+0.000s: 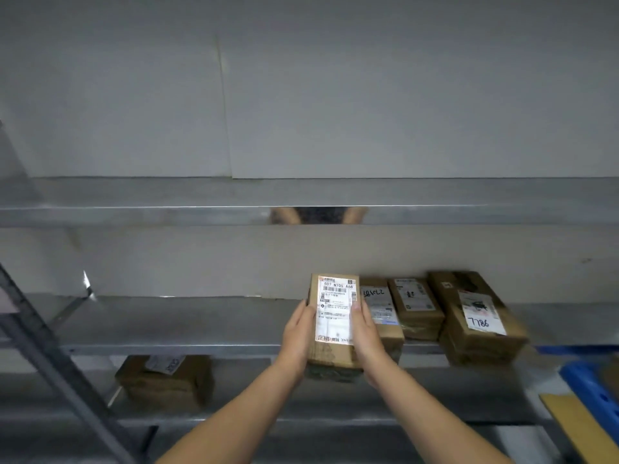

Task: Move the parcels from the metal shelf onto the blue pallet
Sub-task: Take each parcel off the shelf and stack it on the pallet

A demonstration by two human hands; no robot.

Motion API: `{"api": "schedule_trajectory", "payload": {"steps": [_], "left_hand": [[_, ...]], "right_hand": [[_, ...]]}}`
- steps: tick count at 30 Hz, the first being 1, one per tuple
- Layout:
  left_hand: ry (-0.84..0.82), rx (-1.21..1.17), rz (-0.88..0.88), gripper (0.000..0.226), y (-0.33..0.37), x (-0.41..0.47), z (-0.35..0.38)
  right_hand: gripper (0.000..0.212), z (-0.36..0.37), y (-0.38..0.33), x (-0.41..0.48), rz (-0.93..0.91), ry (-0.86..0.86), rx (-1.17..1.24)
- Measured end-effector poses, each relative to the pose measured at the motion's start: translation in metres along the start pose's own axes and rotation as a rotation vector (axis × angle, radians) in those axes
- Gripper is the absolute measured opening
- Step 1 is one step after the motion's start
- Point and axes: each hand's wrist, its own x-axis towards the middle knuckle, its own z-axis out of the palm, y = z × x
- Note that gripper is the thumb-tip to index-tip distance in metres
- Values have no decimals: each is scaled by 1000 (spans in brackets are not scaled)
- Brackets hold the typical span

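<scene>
A brown cardboard parcel [335,316] with a long white shipping label sits between my two hands at the front edge of the metal shelf [167,326]. My left hand [298,333] grips its left side and my right hand [365,333] grips its right side, thumb on the label. Three more parcels stand on the same shelf to the right: a narrow one [382,309], a middle one [415,306], and a big one [479,316] marked 7786. A corner of the blue pallet [593,386] shows at the lower right.
Another parcel [167,380] lies on the lower shelf at left. A bare upper shelf [134,209] runs across above. A grey slanted upright [50,356] stands at the left. A flat yellowish cardboard sheet [576,426] lies by the pallet.
</scene>
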Motion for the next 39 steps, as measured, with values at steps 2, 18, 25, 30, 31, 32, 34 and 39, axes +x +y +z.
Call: {"api": "schedule_trajectory", "payload": {"steps": [2, 18, 25, 30, 31, 32, 34, 39], "left_hand": [[-48, -3, 30, 28, 2, -36, 29], [-592, 7, 42, 36, -52, -252, 301], [-864, 37, -82, 46, -90, -319, 394], [-915, 59, -156, 54, -115, -336, 457], [-915, 58, -167, 54, -120, -337, 469], [-914, 52, -178, 53, -124, -336, 481], [-914, 44, -182, 50, -132, -332, 504], [-859, 13, -190, 42, -147, -303, 569]], "right_hand": [[48, -36, -8, -31, -11, 38, 14], [47, -343, -6, -269, -94, 588, 77], [49, -443, 14, -341, -47, 799, 83], [44, -507, 23, -357, -13, 874, 38], [43, -520, 25, -355, -11, 876, 34], [42, -532, 26, -353, -8, 876, 25], [41, -556, 28, -343, 7, 866, -2], [43, -613, 35, -300, 65, 809, -12]]}}
